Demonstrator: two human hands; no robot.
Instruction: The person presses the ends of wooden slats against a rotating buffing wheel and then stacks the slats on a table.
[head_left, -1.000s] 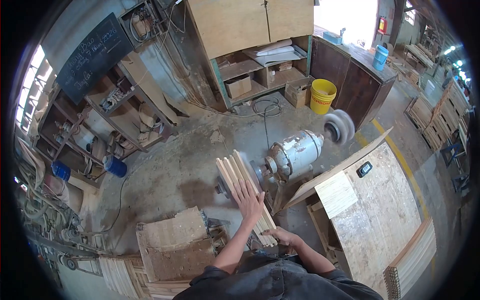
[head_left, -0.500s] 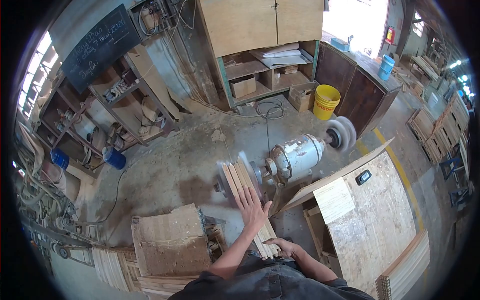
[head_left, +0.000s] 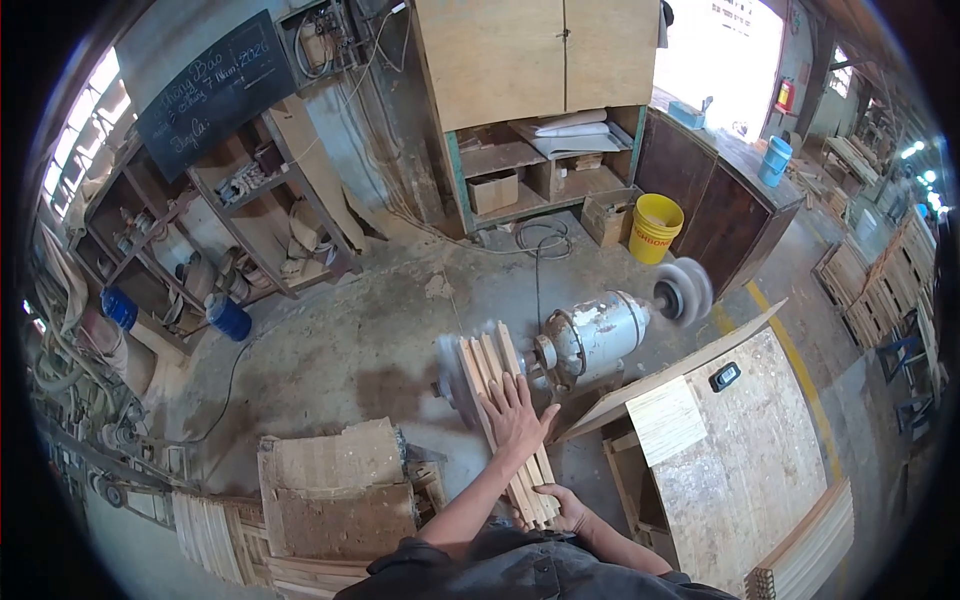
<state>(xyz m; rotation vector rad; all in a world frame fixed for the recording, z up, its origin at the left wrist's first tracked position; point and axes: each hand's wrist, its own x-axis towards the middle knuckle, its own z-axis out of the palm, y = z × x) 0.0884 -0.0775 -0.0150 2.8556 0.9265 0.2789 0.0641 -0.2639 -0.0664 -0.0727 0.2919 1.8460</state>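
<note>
A bundle of several thin wooden strips lies across the near-side spinning wheel, which is blurred by motion. My left hand rests flat on top of the strips, fingers spread and thumb out to the right. Close to my body, my right hand is closed around the near end of the bundle, with part of its fingers hidden beneath. The strips' far ends are slightly fanned. To their right is the worn grey motor that carries the wheel.
A second spinning wheel is on the motor's far end. At right stands a wooden bench with a black device and stacked strips. A worn padded stand is at left; a yellow bucket stands behind.
The strips have shifted a little to the right across the wheel, and their far ends are more fanned. My left hand has moved right with them. The camera view has tilted slightly.
</note>
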